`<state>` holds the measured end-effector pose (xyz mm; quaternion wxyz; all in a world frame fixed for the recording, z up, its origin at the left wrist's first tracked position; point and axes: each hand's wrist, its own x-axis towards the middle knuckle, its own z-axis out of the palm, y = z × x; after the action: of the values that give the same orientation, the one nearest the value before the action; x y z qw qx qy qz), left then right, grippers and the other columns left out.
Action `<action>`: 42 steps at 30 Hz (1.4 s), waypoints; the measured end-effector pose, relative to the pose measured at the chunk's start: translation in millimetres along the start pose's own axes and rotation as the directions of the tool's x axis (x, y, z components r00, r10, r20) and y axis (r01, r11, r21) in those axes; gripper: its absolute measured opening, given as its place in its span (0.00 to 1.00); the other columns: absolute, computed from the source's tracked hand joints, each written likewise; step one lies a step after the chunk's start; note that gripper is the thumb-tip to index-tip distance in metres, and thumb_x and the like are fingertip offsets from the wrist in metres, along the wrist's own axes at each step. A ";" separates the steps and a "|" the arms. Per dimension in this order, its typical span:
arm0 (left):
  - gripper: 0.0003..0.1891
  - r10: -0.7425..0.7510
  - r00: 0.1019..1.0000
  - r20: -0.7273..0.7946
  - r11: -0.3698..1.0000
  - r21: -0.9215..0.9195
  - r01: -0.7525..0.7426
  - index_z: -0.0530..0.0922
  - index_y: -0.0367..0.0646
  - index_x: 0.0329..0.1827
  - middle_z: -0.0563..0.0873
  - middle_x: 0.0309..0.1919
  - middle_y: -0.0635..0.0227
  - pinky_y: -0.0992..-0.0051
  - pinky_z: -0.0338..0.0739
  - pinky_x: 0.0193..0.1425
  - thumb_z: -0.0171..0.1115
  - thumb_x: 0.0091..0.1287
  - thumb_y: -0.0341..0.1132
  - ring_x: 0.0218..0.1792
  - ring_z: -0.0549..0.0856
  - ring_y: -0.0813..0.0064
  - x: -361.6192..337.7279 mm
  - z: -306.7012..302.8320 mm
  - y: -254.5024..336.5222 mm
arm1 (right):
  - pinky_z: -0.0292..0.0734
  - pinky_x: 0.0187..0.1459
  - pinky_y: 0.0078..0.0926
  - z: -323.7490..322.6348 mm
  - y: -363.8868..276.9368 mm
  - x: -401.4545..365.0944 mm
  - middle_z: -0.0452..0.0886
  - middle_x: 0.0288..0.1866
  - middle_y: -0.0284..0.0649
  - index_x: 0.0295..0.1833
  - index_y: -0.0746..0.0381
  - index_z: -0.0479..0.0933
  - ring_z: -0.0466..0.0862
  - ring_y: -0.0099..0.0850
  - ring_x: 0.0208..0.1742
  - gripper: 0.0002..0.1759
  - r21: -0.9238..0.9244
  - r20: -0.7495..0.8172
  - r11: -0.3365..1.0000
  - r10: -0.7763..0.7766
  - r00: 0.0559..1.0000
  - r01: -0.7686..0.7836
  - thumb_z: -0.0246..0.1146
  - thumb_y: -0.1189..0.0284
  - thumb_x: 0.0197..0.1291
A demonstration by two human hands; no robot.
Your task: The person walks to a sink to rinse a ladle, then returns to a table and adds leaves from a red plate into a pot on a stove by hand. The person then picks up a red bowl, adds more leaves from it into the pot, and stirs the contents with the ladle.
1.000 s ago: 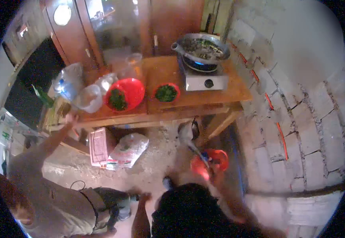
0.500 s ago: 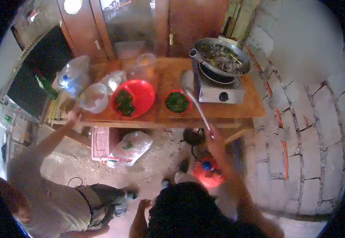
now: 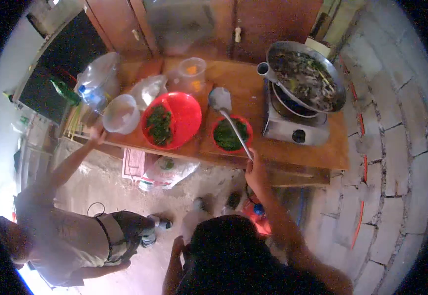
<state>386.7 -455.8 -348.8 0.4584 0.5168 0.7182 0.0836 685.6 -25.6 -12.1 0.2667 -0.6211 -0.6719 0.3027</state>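
My right hand (image 3: 256,169) is closed round the handle of a long metal spatula (image 3: 221,101), whose broad head is above the wooden table. Below the spatula's handle is a small red bowl of chopped greens (image 3: 229,133). A larger divided red dish (image 3: 188,120) with greens in its left part lies to the left. At the right, a wok (image 3: 339,93) of food rests on a silver gas stove (image 3: 292,129). My left hand (image 3: 178,245) hangs low beside my body, away from the table; its fingers are too dark and small to read.
A co-worker (image 3: 71,236) stands at the left, one hand at the table's edge near a white bowl (image 3: 121,114). A water bottle (image 3: 92,96), plastic bags and a clear tub (image 3: 192,71) are on the table (image 3: 253,98). A block wall (image 3: 396,162) rises at the right.
The view has shifted, so the table and wok sit differently in the frame. The spatula head has moved left of the stove, and my right hand is nearer the table's front edge.
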 end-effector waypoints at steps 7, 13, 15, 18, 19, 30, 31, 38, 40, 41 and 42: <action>0.14 0.139 0.990 -0.020 0.976 0.172 -0.134 0.79 0.42 0.41 0.84 0.37 0.56 0.62 0.79 0.38 0.57 0.59 0.41 0.37 0.83 0.58 45.6 -19.8 -5.3 | 0.73 0.45 0.47 -1.2 -5.4 -2.8 0.79 0.43 0.53 0.58 0.59 0.68 0.79 0.52 0.45 0.20 -0.032 -0.113 0.993 -0.115 0.987 0.112 0.57 0.74 0.59; 0.13 0.362 0.931 -0.037 0.832 0.463 -0.305 0.78 0.42 0.41 0.84 0.37 0.57 0.63 0.79 0.37 0.56 0.60 0.41 0.37 0.83 0.59 85.6 -43.0 -25.1 | 0.73 0.48 0.45 -1.3 -14.2 -6.3 0.78 0.47 0.53 0.58 0.61 0.68 0.78 0.52 0.48 0.20 -0.195 0.016 0.981 0.025 1.000 -0.021 0.58 0.75 0.58; 0.13 0.440 0.896 -0.056 0.758 0.558 -0.338 0.78 0.42 0.41 0.84 0.37 0.57 0.64 0.79 0.37 0.55 0.60 0.41 0.37 0.83 0.60 99.6 -49.1 -27.6 | 0.73 0.49 0.45 2.3 -11.7 -5.9 0.78 0.47 0.53 0.58 0.61 0.68 0.78 0.52 0.49 0.21 -0.147 -0.054 0.986 -0.093 0.994 0.084 0.59 0.73 0.58; 0.14 0.496 0.845 -0.199 0.810 0.455 -0.369 0.77 0.41 0.43 0.84 0.34 0.58 0.70 0.78 0.33 0.56 0.61 0.41 0.35 0.83 0.67 115.1 -53.6 -30.4 | 0.73 0.50 0.45 15.5 8.1 -7.1 0.78 0.50 0.53 0.59 0.61 0.67 0.78 0.51 0.51 0.24 -0.137 -0.025 0.990 0.025 0.999 -0.028 0.61 0.69 0.57; 0.14 0.371 0.910 -0.184 0.928 0.032 -0.371 0.77 0.41 0.43 0.84 0.34 0.59 0.69 0.77 0.32 0.56 0.62 0.41 0.34 0.82 0.68 120.5 -56.0 -30.9 | 0.73 0.50 0.45 9.9 1.0 -9.8 0.78 0.50 0.53 0.59 0.61 0.67 0.78 0.51 0.51 0.24 -0.139 -0.020 0.990 0.019 1.000 -0.021 0.61 0.69 0.57; 0.20 -0.002 0.770 -0.638 0.723 -0.533 -0.439 0.79 0.34 0.35 0.81 0.26 0.57 0.69 0.73 0.42 0.51 0.68 0.45 0.31 0.79 0.64 171.3 -270.8 195.9 | 0.72 0.51 0.45 2.4 12.1 -14.1 0.80 0.48 0.51 0.59 0.62 0.71 0.79 0.53 0.49 0.28 -0.017 -0.032 0.981 0.191 0.981 -0.192 0.56 0.52 0.62; 0.20 -0.054 0.769 -0.637 0.703 -0.571 -0.423 0.79 0.34 0.34 0.81 0.25 0.58 0.69 0.73 0.41 0.52 0.68 0.46 0.31 0.80 0.65 165.9 -300.3 232.7 | 0.72 0.51 0.45 -1.8 10.4 -12.0 0.80 0.48 0.51 0.59 0.62 0.71 0.79 0.53 0.49 0.28 -0.017 -0.035 0.982 0.189 0.981 -0.190 0.56 0.52 0.62; 0.21 -0.019 0.624 -0.781 0.921 -0.257 -0.294 0.79 0.35 0.34 0.82 0.22 0.64 0.75 0.72 0.25 0.58 0.66 0.48 0.22 0.80 0.78 234.0 -352.6 218.8 | 0.71 0.54 0.43 -16.4 35.7 -16.8 0.79 0.47 0.52 0.51 0.62 0.76 0.78 0.49 0.51 0.20 -0.742 -0.141 0.626 -0.497 0.856 0.241 0.58 0.59 0.62; 0.22 -0.142 0.755 -0.640 0.812 -0.511 -0.281 0.79 0.34 0.37 0.83 0.20 0.61 0.75 0.72 0.20 0.59 0.66 0.50 0.17 0.80 0.76 149.8 -383.2 309.3 | 0.71 0.55 0.44 -32.3 35.1 -29.0 0.79 0.48 0.52 0.49 0.62 0.77 0.77 0.49 0.51 0.19 -0.950 0.063 0.176 -0.701 0.711 0.258 0.59 0.59 0.61; 0.22 -0.138 0.737 -0.662 0.765 -0.543 -0.345 0.79 0.34 0.38 0.83 0.20 0.61 0.75 0.72 0.19 0.59 0.66 0.50 0.15 0.79 0.76 161.9 -377.0 303.6 | 0.71 0.54 0.44 -28.3 -1.1 -34.6 0.79 0.48 0.52 0.49 0.62 0.77 0.78 0.50 0.50 0.19 -0.742 -0.270 0.667 -0.393 0.879 0.071 0.59 0.60 0.60; 0.22 -0.152 0.714 -0.683 0.717 -0.573 -0.396 0.79 0.34 0.38 0.83 0.19 0.61 0.75 0.72 0.17 0.59 0.65 0.50 0.14 0.79 0.76 158.6 -377.2 305.7 | 0.72 0.53 0.44 -26.3 -20.6 -36.9 0.79 0.47 0.52 0.49 0.61 0.77 0.78 0.51 0.48 0.18 -0.315 -0.418 0.926 0.061 0.906 -0.208 0.60 0.60 0.59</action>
<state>302.0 -54.4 -44.4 0.3072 0.2900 0.7120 0.5608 694.3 -61.3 21.4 0.2612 -0.7529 -0.6010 0.0616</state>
